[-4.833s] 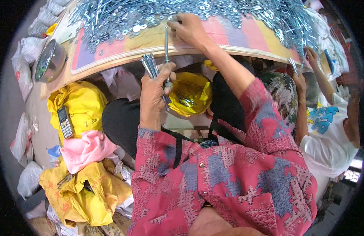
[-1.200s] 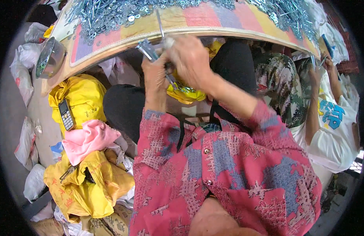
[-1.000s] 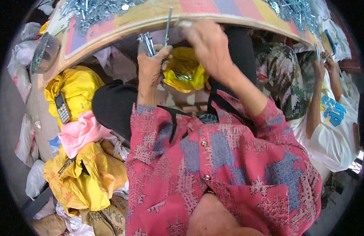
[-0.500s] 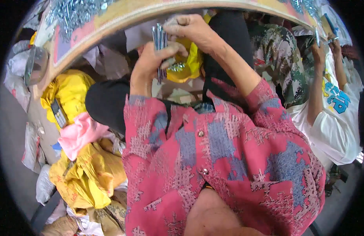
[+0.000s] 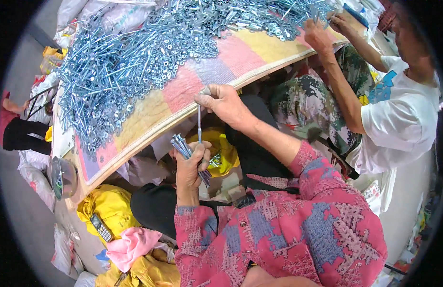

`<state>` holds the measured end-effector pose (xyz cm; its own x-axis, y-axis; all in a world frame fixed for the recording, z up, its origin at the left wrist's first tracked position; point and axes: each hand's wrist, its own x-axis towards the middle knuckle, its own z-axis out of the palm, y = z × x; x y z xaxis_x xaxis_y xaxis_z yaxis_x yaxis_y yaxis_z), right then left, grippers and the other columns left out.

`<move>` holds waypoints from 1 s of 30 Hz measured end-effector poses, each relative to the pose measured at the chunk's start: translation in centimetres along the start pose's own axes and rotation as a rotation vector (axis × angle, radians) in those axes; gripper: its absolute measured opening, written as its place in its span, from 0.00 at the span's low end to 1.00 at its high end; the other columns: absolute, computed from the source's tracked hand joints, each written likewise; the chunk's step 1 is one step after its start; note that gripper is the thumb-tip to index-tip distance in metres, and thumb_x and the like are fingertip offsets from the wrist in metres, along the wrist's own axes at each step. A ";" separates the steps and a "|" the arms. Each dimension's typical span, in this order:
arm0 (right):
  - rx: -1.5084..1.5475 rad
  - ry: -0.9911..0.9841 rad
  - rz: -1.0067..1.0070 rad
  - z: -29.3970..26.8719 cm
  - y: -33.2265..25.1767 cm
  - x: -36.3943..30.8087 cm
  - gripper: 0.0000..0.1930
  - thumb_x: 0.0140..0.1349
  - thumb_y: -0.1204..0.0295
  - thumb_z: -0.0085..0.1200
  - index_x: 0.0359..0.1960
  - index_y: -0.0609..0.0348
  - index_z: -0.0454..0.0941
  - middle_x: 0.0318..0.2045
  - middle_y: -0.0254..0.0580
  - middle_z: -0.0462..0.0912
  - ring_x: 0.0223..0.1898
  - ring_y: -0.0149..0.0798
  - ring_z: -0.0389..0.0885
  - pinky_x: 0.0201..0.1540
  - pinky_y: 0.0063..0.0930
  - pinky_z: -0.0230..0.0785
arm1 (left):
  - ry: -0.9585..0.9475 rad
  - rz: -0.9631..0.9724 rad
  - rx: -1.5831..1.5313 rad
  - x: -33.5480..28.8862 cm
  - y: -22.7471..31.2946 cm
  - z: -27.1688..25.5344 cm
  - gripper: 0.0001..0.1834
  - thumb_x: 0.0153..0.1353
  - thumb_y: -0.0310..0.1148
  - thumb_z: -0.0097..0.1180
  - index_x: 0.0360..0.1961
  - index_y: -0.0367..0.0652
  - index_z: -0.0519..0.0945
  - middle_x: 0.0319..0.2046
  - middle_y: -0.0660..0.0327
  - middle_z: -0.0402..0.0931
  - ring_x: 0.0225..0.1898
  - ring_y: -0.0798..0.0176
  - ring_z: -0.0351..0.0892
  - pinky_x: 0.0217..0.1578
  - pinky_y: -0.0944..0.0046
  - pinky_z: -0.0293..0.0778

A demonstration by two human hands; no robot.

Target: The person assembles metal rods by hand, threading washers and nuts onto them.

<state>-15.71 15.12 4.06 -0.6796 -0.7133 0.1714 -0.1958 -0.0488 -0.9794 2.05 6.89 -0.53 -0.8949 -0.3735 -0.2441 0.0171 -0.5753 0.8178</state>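
Note:
My left hand [image 5: 191, 165] is closed round a bundle of long metal bolts [image 5: 183, 147], which leans with its upper ends to the left. Just above and to the right, my right hand [image 5: 224, 103] pinches the top of a single long bolt [image 5: 200, 119] at the table's edge. That bolt hangs nearly upright, its lower end close to the left thumb. Below the hands, between my knees, a yellow bag [image 5: 226, 153] stands open with small metal pieces inside. A large pile of bolts, washers and sleeves [image 5: 140, 62] covers the far part of the table.
A checked cloth lies over the table [image 5: 192, 81]. At its left corner is a clear bowl [image 5: 63, 178]. A keypad phone [image 5: 101, 227] lies on yellow bagging beside a pink cloth [image 5: 130, 248]. A co-worker [image 5: 398, 119] sits at right, handling metal pieces; another person [image 5: 22, 124] stands far left.
The view has shifted, showing more of the table and pile. My right hand has moved away from the bundle's top and holds one bolt upright. The bundle in my left hand now leans.

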 end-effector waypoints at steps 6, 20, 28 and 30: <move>-0.587 0.378 0.016 -8.9 2.8 11.3 0.21 0.58 0.54 0.48 0.37 0.59 0.83 0.32 0.55 0.82 0.38 0.52 0.82 0.44 0.44 0.71 | 0.051 -0.083 -0.007 0.9 0.3 0.1 0.13 0.60 0.34 0.61 0.33 0.31 0.78 0.18 0.61 0.73 0.12 0.75 0.62 0.12 0.79 0.54; -0.860 0.377 0.228 -16.1 6.3 20.9 0.18 0.50 0.61 0.58 0.30 0.68 0.81 0.28 0.50 0.82 0.32 0.38 0.83 0.31 0.31 0.74 | 0.078 -0.088 0.056 1.6 1.2 0.5 0.14 0.61 0.36 0.59 0.35 0.32 0.79 0.19 0.62 0.74 0.12 0.76 0.61 0.14 0.78 0.54; 0.116 0.121 0.063 -8.8 2.6 10.5 0.11 0.65 0.65 0.52 0.32 0.60 0.78 0.21 0.29 0.72 0.20 0.20 0.62 0.21 0.14 0.52 | 0.112 -0.018 0.201 1.2 0.9 0.1 0.13 0.62 0.37 0.57 0.36 0.36 0.80 0.19 0.65 0.73 0.14 0.79 0.61 0.15 0.78 0.53; 0.119 0.027 0.073 -6.9 2.8 9.5 0.12 0.66 0.64 0.52 0.31 0.59 0.77 0.22 0.29 0.72 0.20 0.20 0.62 0.22 0.14 0.51 | 0.108 -0.022 0.164 1.1 0.8 -0.7 0.13 0.62 0.37 0.57 0.36 0.36 0.80 0.19 0.66 0.73 0.14 0.79 0.61 0.14 0.78 0.53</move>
<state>-27.55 13.05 3.70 -0.7082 -0.6988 0.1006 -0.0609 -0.0815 -0.9948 1.40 5.52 -0.57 -0.8409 -0.4432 -0.3105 -0.0831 -0.4612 0.8834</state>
